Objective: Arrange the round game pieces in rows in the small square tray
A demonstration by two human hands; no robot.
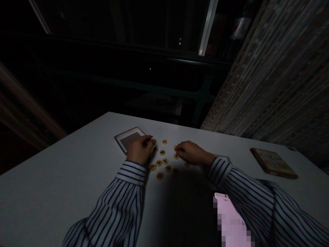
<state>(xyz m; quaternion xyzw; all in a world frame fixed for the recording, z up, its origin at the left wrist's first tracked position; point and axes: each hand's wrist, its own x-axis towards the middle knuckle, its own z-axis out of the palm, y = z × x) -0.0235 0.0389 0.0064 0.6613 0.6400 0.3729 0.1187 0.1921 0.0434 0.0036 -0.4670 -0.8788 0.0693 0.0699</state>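
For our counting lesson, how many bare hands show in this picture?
2: the bare left hand near the shallow, brown-edged rectangular tray, and the bare right hand at the round, pale-yellow discs. The dark background could hide others.

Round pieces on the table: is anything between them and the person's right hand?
Nothing visible stands in the way: the right hand is right at the nearest round pieces, though it's too dark to tell whether they touch.
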